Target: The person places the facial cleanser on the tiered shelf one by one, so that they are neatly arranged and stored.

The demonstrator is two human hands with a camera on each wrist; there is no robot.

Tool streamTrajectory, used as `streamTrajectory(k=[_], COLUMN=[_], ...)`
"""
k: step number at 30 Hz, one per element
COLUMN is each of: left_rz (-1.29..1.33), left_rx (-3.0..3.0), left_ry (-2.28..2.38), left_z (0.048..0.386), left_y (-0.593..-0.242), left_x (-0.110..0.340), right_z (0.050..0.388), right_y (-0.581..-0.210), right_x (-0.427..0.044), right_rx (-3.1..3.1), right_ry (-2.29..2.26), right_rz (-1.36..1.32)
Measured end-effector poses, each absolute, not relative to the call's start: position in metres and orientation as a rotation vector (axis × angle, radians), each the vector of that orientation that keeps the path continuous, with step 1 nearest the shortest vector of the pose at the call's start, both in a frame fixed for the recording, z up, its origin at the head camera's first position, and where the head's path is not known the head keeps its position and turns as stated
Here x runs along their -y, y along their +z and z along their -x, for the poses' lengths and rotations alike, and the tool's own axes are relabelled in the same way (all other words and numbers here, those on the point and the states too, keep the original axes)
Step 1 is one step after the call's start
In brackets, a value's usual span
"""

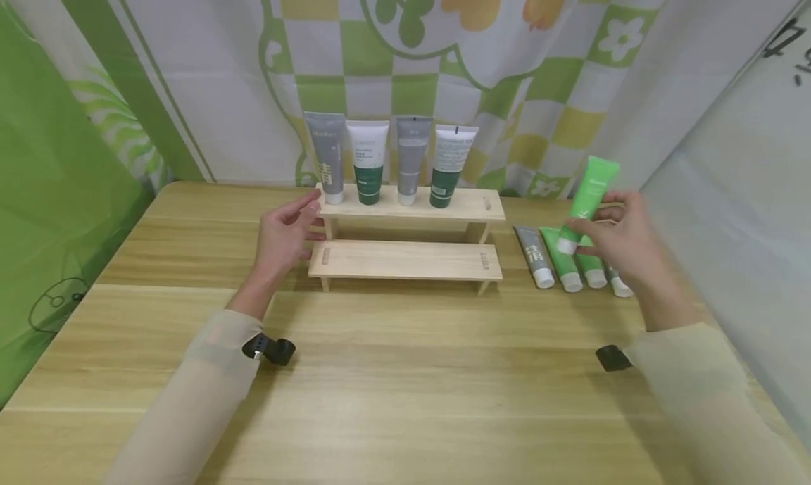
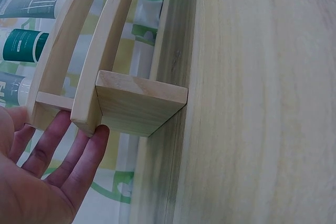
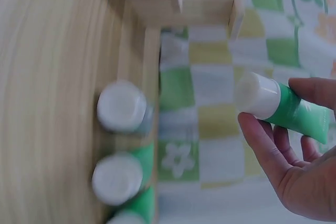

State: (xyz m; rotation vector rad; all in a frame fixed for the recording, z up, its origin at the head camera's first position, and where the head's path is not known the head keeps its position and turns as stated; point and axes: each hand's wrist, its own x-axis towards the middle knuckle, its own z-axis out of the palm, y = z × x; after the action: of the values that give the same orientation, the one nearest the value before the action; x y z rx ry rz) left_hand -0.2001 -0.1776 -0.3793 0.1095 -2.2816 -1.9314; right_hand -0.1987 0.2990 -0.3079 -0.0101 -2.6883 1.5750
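Note:
My right hand [image 1: 624, 235] grips a bright green squeeze tube [image 1: 593, 189] by its side, thumb on one face and fingers on the other. The tube is raised, slightly tilted, with its white cap [image 3: 256, 95] down in the head view. My left hand [image 1: 285, 238] touches the left end of a two-tier wooden display rack [image 1: 405, 260]; in the left wrist view its fingers [image 2: 86, 163] are extended along the rack's end. On the upper tier stand a large grey tube [image 1: 326, 154], a white-and-green tube [image 1: 369, 158], a slimmer grey tube [image 1: 412, 158] and another white-and-green tube [image 1: 453, 162], caps down.
Right of the rack, a grey tube [image 1: 533, 255], a green tube [image 1: 560, 260] and further tubes lie on the wooden table [image 1: 405, 372], partly under my right hand. A patterned curtain [image 1: 418, 48] hangs behind the rack. A white wall surface [image 1: 747, 175] borders the right.

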Motion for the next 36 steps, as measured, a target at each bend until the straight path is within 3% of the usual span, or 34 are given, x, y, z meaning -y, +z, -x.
streamTrajectory(k=[19,36], left_rz=[-0.114,-0.095], left_rx=[2.276,2.27], left_ry=[-1.915,-1.918], left_z=[0.203,0.203], left_y=[-0.381,-0.382], left_x=[0.177,0.179], right_z=[0.215,0.241], right_y=[-0.294,-0.312], right_x=[-0.205,-0.172], right_rx=[2.476,2.346], right_ry=[1.576,1.459], right_rz=[-0.158,-0.181])
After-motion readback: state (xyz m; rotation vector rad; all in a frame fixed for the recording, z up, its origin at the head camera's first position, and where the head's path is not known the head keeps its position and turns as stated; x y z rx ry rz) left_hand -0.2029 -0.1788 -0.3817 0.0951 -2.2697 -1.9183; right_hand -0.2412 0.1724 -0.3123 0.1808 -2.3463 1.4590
